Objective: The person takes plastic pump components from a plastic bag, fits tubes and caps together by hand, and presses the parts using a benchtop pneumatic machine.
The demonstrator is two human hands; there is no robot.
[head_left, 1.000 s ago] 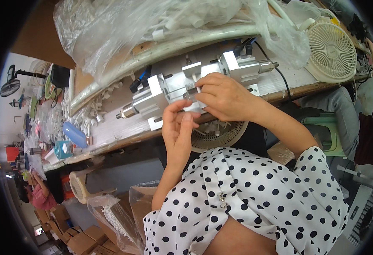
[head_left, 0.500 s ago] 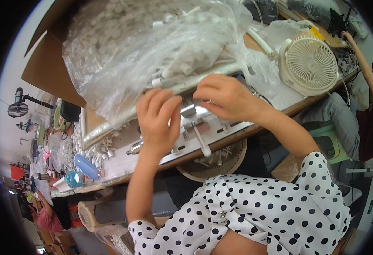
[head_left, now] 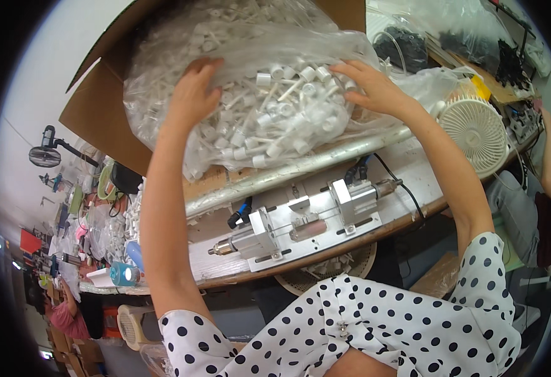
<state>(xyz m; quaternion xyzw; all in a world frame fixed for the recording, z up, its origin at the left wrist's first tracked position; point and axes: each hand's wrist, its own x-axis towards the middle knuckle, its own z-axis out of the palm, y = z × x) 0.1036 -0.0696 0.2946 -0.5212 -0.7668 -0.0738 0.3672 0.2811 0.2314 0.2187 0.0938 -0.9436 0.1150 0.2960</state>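
A large clear plastic bag (head_left: 156, 107) full of small white plastic pieces (head_left: 281, 110), with rods and cylindrical caps, fills a cardboard box (head_left: 96, 113) on the bench. Over its left part my left hand (head_left: 195, 94) is open, thumb apart from the fingers. My right hand (head_left: 376, 89) reaches to the pile's right side, also open, fingertips at the white caps. Nothing shows in either palm. Nearer me lies a metal fixture (head_left: 307, 229) with two facing cylinder blocks; no white piece is seen across it.
A round basket (head_left: 357, 267) with white pieces sits below the bench edge. At right stands a white fan (head_left: 473, 135); black cables run beside the fixture. A blue bottle (head_left: 123, 274) stands far left. Another person sits at right, and one more is at far left.
Both hands have moved away from the fixture, forward and apart, onto the bag. The white piece that lay across the fixture is no longer there. The bag's contents are more exposed.
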